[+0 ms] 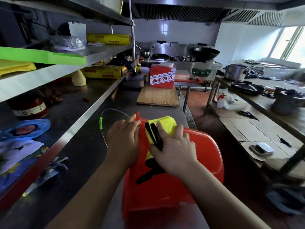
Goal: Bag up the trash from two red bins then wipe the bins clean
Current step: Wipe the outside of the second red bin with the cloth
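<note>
Left hand (123, 138): fingers straight, laid flat on the upper left edge of the red bin (206, 146). It is holding nothing.

Right hand (173, 151): fingers spread, pressing a yellow cloth (162, 125) onto the bin wall. The hands are close together but not touching.

Cloth: soft, folded pile fabric with two black stripes at the thumb side.

Bin: smooth glossy red plastic with rounded corners. It lies tipped on the steel counter (79, 162) at its near edge. There is a black painted mark on the wall facing the camera, which is not readable.

A thin wire loop (105, 138) with a green plastic sleeve lies just left of the left hand. I cannot tell whether it joins the bin.

Further back on the counter is a pale wooden board (158, 96) with a red carton (162, 76) at its far end. The carton's white label reads "森帝酱香".

Shelves on the left hold a flat green board (42, 56) and yellow boxed film rolls (109, 39) whose print is too blurred to read.

A dark wok (206, 52) sits on the stove at the rear.
</note>
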Demonstrator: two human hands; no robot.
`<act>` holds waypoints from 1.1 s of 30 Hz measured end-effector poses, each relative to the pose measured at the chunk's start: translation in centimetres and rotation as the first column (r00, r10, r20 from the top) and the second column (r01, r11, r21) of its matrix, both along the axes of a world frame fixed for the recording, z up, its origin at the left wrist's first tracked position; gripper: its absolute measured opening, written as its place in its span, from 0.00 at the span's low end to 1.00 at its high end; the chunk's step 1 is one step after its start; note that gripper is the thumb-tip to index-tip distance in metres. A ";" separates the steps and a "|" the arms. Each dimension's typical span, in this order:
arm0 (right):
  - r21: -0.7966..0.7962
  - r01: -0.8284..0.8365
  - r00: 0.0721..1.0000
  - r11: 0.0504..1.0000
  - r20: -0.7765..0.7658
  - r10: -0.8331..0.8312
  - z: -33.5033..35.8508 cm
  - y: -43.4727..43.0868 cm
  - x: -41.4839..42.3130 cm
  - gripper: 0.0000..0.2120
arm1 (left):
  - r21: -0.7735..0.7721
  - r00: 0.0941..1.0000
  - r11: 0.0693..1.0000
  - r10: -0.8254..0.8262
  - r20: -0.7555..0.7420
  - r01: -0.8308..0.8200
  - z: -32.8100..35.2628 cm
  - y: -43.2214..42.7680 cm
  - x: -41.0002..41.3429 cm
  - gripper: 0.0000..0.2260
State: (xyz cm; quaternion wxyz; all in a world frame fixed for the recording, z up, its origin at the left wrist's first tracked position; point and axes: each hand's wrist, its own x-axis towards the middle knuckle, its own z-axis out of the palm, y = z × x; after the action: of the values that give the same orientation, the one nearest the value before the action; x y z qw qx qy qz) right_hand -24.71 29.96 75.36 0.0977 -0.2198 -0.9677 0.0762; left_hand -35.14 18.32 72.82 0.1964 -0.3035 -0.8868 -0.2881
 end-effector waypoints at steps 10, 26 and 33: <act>0.010 0.089 0.995 0.996 -0.049 -0.089 -1.1 -3.0 -0.8 0.33 | -0.039 0.997 0.997 -0.063 -0.035 0.062 -0.7 0.0 -1.1 0.27; -0.122 0.455 0.882 0.882 -0.075 -0.465 -5.0 8.0 3.1 0.30 | -0.061 0.949 0.995 0.050 -0.311 -0.073 -0.2 0.6 0.2 0.17; -0.166 0.489 0.860 0.857 -0.076 -0.505 -5.0 9.2 3.0 0.28 | -0.027 0.981 0.997 0.059 -0.184 -0.065 -0.3 1.5 0.4 0.14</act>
State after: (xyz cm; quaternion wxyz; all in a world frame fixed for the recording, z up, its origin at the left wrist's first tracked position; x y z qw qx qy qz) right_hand -21.67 39.17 70.40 0.1545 -0.4638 -0.8627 0.1293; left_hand -34.79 19.78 72.50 0.2807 -0.3039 -0.8788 -0.2379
